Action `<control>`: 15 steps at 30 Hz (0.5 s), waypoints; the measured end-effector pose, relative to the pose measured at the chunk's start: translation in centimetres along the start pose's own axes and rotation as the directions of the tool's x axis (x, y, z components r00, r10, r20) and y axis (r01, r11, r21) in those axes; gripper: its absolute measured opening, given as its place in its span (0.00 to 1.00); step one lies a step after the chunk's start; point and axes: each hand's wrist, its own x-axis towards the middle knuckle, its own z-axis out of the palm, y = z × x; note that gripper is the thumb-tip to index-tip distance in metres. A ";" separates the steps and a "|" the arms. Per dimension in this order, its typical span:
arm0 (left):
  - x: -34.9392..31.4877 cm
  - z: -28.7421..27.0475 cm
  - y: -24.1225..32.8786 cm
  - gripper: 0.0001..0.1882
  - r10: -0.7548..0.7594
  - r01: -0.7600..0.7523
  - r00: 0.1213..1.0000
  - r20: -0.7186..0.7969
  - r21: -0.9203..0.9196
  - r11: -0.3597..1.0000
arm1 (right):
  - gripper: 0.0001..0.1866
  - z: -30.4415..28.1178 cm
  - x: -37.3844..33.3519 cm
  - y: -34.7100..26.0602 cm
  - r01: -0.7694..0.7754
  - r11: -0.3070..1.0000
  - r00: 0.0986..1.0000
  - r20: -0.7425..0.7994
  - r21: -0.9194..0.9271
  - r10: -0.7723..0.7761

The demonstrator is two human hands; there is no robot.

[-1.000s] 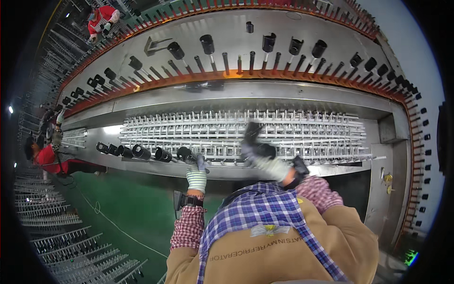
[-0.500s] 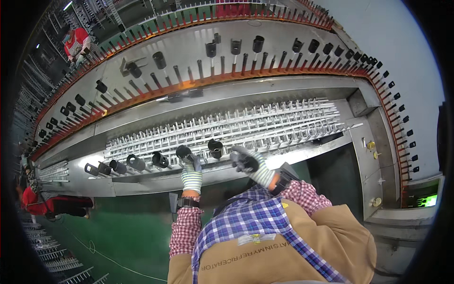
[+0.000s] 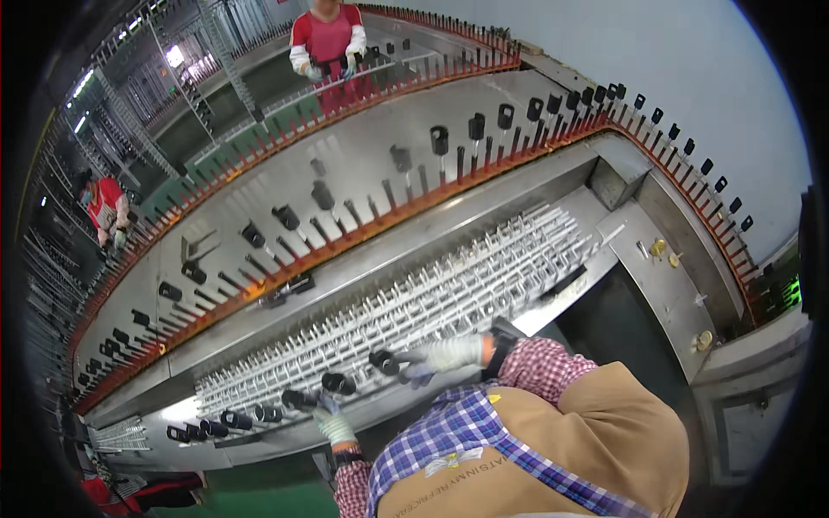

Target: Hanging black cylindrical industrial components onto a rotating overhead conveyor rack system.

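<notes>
Near the center of the frame, the short black cylinder [image 3: 384,363], dull and hollow-looking, sits at the fingertips of your right hand [image 3: 436,356], which is bent closed on it, while your left hand [image 3: 334,420], half-curled, reaches a second black cylinder [image 3: 300,400] at lower left, though you cannot tell whether it grips it. Across the middle, the long steel trough [image 3: 406,255] before you holds rows of silvery pronged racks [image 3: 414,306], with more black cylinders [image 3: 235,420] along its near side. Dark lettering [image 3: 458,488] crosses your tan top at lower center.
</notes>
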 end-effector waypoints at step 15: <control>-3.7 -1.1 9.1 0.18 -0.459 0.300 0.738 -0.494 -0.369 0.880 | 0.17 -39.8 -4.1 -11.7 -0.072 0.984 0.390 -0.913 -0.161 -0.120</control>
